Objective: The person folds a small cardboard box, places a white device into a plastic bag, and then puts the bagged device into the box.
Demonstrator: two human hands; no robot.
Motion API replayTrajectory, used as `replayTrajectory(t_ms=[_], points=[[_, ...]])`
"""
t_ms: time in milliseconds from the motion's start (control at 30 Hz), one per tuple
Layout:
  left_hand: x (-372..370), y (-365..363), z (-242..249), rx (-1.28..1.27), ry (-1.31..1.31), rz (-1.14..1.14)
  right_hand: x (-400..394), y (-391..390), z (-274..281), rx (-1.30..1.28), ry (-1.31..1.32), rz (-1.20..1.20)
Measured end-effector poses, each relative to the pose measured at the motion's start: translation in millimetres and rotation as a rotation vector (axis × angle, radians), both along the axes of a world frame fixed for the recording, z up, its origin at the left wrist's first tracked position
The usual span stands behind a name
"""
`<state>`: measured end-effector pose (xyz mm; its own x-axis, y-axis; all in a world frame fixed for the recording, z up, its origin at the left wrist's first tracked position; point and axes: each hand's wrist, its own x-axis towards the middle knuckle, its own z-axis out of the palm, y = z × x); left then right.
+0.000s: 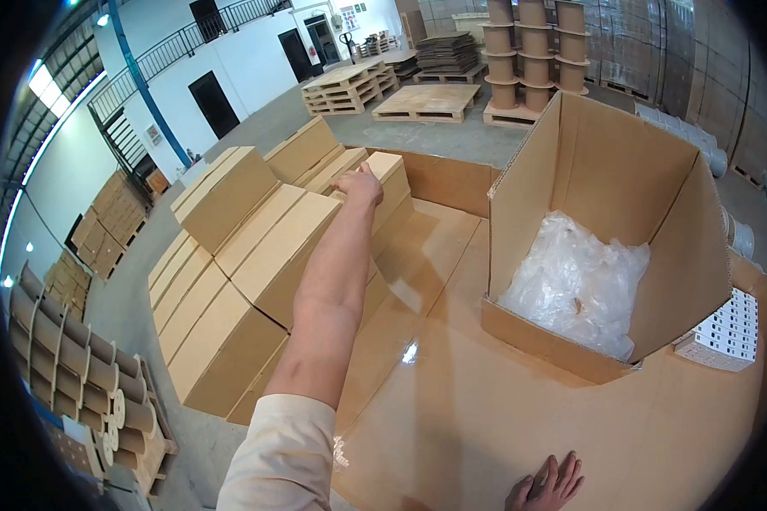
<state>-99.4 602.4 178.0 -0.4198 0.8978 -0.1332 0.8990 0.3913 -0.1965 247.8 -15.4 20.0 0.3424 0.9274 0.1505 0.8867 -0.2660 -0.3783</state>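
My left hand [360,184] reaches far out over the stacked boxes. Its fingers are bent around the top of a narrow cardboard box [389,170] at the end of the row; part of the grip is hidden by the hand itself. Beside it lie more long brown cardboard boxes [273,230], packed side by side, with a few standing higher on top. At the bottom edge, my right hand [552,487] rests on the large cardboard sheet [452,409], fingers stretched out and holding nothing.
An open carton [562,345] with crumpled clear plastic [579,281] stands at right. Next to it sits a white stack with dark holes [724,332]. Wooden pallets [426,102] and brown spools [533,55] are behind; more spools [85,375] stand on the floor at left.
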Motion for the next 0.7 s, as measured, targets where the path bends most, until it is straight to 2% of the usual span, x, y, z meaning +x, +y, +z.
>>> replayTrajectory(t_ms=[33,167,333,467,600,700], points=[[5,-4,7,-0.003,0.01,-0.021,0,0,-4,0.017,-0.011,0.002],[14,-2,22,0.242,-0.097,-0.053,-1,0,-1,-0.003,0.005,-0.019],[34,-20,83,0.446,-0.221,-0.179,-1,-3,-8,0.038,-0.003,-0.017],[35,-47,139,0.67,-0.24,-0.392,0,-5,-20,0.048,0.08,-0.071],[44,-174,189,0.857,-0.252,-0.581,11,-8,-38,0.08,0.072,-0.036],[47,-291,166,1.063,-0.306,-0.742,11,-9,-38,0.113,0.077,-0.004]])
